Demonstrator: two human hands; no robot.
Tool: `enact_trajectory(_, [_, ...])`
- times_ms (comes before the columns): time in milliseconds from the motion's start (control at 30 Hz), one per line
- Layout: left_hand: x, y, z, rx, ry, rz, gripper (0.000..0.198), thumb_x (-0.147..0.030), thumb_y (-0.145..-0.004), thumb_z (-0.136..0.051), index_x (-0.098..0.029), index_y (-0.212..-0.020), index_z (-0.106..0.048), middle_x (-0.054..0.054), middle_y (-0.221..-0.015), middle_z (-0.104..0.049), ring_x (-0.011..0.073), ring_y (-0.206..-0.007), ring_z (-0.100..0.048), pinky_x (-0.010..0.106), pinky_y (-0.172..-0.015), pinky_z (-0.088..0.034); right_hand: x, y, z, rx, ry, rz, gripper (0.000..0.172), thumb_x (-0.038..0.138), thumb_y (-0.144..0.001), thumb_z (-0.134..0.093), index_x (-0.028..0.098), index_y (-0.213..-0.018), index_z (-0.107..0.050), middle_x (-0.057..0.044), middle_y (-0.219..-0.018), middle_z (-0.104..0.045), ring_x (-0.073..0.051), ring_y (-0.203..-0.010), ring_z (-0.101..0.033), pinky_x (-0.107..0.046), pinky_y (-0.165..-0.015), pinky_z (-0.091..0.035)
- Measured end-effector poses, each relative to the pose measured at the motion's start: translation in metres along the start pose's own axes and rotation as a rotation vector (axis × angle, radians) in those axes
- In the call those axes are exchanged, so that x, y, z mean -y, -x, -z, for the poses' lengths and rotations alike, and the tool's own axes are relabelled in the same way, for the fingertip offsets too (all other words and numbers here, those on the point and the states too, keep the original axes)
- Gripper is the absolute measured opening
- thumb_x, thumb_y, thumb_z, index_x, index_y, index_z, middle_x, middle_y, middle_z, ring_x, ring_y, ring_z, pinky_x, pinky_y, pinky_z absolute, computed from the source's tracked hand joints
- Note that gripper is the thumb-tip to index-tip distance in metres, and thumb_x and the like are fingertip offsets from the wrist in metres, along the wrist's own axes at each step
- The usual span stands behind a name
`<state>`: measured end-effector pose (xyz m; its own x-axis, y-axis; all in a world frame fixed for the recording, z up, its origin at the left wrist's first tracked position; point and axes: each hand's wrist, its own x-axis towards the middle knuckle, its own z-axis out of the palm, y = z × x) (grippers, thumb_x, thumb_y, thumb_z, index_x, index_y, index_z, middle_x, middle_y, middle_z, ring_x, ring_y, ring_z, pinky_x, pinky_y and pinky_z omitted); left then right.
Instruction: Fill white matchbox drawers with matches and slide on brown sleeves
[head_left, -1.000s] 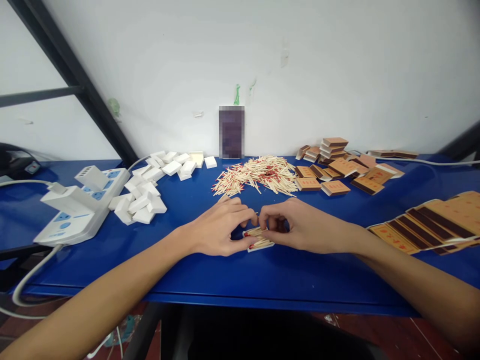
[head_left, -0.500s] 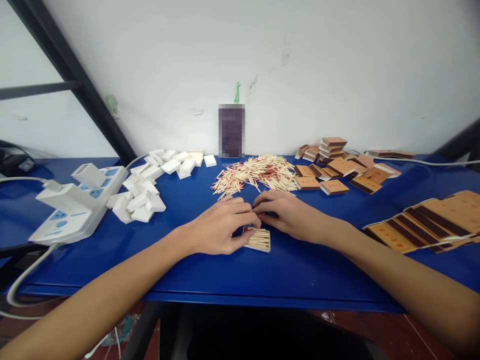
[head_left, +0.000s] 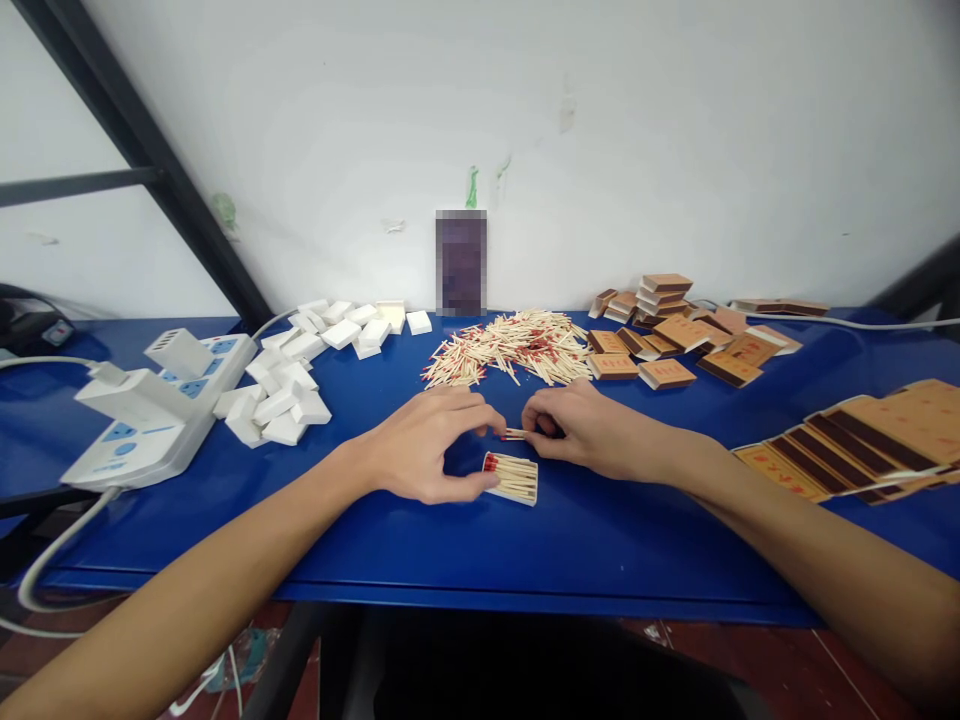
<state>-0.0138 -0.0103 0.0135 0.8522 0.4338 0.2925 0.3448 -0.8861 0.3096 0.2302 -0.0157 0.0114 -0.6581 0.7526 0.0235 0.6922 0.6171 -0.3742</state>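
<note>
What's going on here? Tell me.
A person's right hand pinches some matches, just beyond a white tray holding a layer of others. The left hand has its thumb at the tray's left end. Farther back lie a heap of loose matches, white boxes to the left and orange boxes to the right.
</note>
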Motion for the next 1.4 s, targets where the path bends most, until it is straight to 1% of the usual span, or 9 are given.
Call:
enact_trajectory(100, [-0.006,0.001,-0.001,0.028,0.009,-0.016,0.040,-0.046,-0.078,-0.067,-0.018,-0.106,-0.059,0.006,-0.098,-0.064,0.0209,-0.089,-0.058,0.034,-0.083,-0.045,0.001,0.002,0.000,0.006,0.016,0.015,0.012,0.025,-0.089,-0.052,0.020,-0.078,-0.055,0.000,-0.073,-0.057,-0.015,-0.066,-0.047,-0.029,-0.065,-0.032])
enact_trajectory(233, [-0.010,0.001,-0.006,0.063,-0.053,0.024,0.028,-0.039,-0.080,-0.065,-0.019,-0.098,-0.059,0.002,-0.088,-0.062,0.0180,-0.079,-0.057,0.032,-0.077,-0.043,-0.001,0.003,-0.002,0.016,0.013,0.009,0.009,0.022,-0.086,-0.053,0.020,-0.077,-0.054,0.000,-0.073,-0.058,-0.014,-0.063,-0.047,-0.028,-0.061,-0.032])
enact_trajectory(333, [-0.006,0.001,-0.008,0.040,-0.108,0.065,0.024,-0.039,-0.083,-0.063,-0.019,-0.094,-0.058,0.001,-0.084,-0.062,0.0173,-0.076,-0.057,0.031,-0.075,-0.042,-0.006,0.003,0.000,0.001,0.046,-0.024,0.007,0.022,-0.086,-0.054,0.020,-0.079,-0.055,0.001,-0.069,-0.057,-0.013,-0.060,-0.046,-0.027,-0.058,-0.031])
enact_trajectory(467, [0.001,-0.001,-0.006,0.005,-0.107,0.176,0.028,-0.041,-0.082,-0.067,-0.020,-0.096,-0.056,-0.001,-0.083,-0.062,0.0169,-0.076,-0.058,0.030,-0.072,-0.042,-0.006,0.004,0.008,-0.086,0.045,-0.085,0.008,0.022,-0.084,-0.056,0.020,-0.077,-0.058,0.004,-0.060,-0.053,-0.010,-0.052,-0.043,-0.025,-0.055,-0.029])
enact_trajectory(567, [0.003,-0.001,-0.005,-0.009,-0.047,0.205,0.031,-0.040,-0.080,-0.069,-0.021,-0.097,-0.053,-0.002,-0.087,-0.062,0.0165,-0.079,-0.058,0.029,-0.072,-0.043,0.004,0.006,0.011,-0.102,-0.020,-0.019,0.008,0.022,-0.084,-0.058,0.020,-0.077,-0.060,0.005,-0.059,-0.053,-0.009,-0.052,-0.043,-0.024,-0.055,-0.031])
enact_trajectory(767, [0.000,-0.002,-0.007,-0.007,-0.037,0.164,0.034,-0.040,-0.081,-0.070,-0.021,-0.103,-0.052,-0.001,-0.091,-0.065,0.0169,-0.081,-0.060,0.029,-0.075,-0.044,0.024,0.004,0.000,0.002,-0.071,0.074,0.010,0.019,-0.084,-0.058,0.019,-0.075,-0.060,0.004,-0.064,-0.057,-0.009,-0.056,-0.045,-0.023,-0.057,-0.032])
enact_trajectory(967, [0.002,-0.001,-0.006,0.032,-0.107,0.115,0.037,-0.051,-0.083,-0.064,-0.020,-0.102,-0.056,0.002,-0.088,-0.063,0.0194,-0.081,-0.059,0.032,-0.075,-0.044,0.024,0.004,-0.002,-0.041,-0.102,0.030,0.018,0.028,-0.091,-0.055,0.020,-0.082,-0.068,0.003,-0.065,-0.060,-0.010,-0.058,-0.048,-0.024,-0.057,-0.033])
enact_trajectory(1133, [0.004,0.001,0.001,0.030,-0.062,0.036,0.030,-0.041,-0.083,-0.060,-0.018,-0.102,-0.054,0.003,-0.093,-0.061,0.0192,-0.084,-0.056,0.032,-0.080,-0.044,0.022,0.007,0.006,-0.081,-0.075,0.040,0.014,0.023,-0.088,-0.057,0.019,-0.083,-0.070,0.002,-0.066,-0.062,-0.010,-0.057,-0.049,-0.024,-0.058,-0.035])
enact_trajectory(1400, [0.006,0.002,0.005,0.072,-0.116,0.030,0.014,-0.031,-0.079,-0.057,-0.017,-0.077,-0.056,0.002,-0.077,-0.056,0.0175,-0.074,-0.052,0.031,-0.072,-0.039,0.024,0.008,0.003,-0.085,-0.011,0.127,0.016,0.021,-0.090,-0.054,0.018,-0.081,-0.068,0.001,-0.072,-0.063,-0.011,-0.061,-0.050,-0.025,-0.061,-0.036])
